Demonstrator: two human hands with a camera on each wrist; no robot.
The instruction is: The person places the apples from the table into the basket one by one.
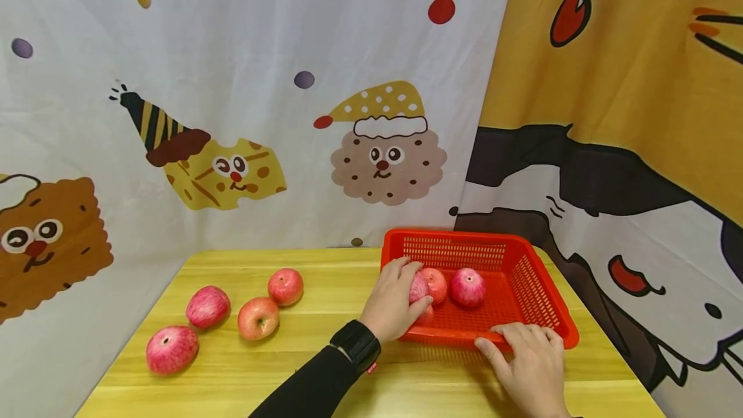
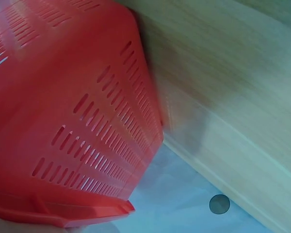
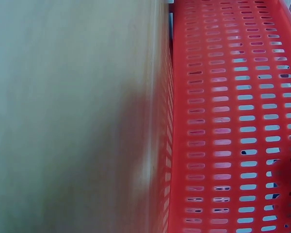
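Observation:
A red plastic basket (image 1: 540,282) with slotted walls sits at the right of the table. My left hand (image 1: 395,298) reaches over its left end, fingers and thumb curved round a pink apple (image 1: 419,287) inside. Against that one lies a redder apple (image 1: 435,285); a darker pink apple (image 1: 468,287) is a little to its right. Part of another apple (image 1: 426,316) shows below the left thumb. My right hand (image 1: 531,360) grips the front rim. Both wrist views show mostly the basket's outer walls (image 2: 102,121) (image 3: 228,116), and the fingers are hidden there.
Left on the wooden table (image 1: 331,340) lie several apples: two streaked pink apples (image 1: 172,349) (image 1: 208,307) and two paler red apples (image 1: 258,318) (image 1: 286,286). A white cartoon-printed curtain (image 1: 313,18) hangs behind, and a yellow printed one (image 1: 627,69) at the right.

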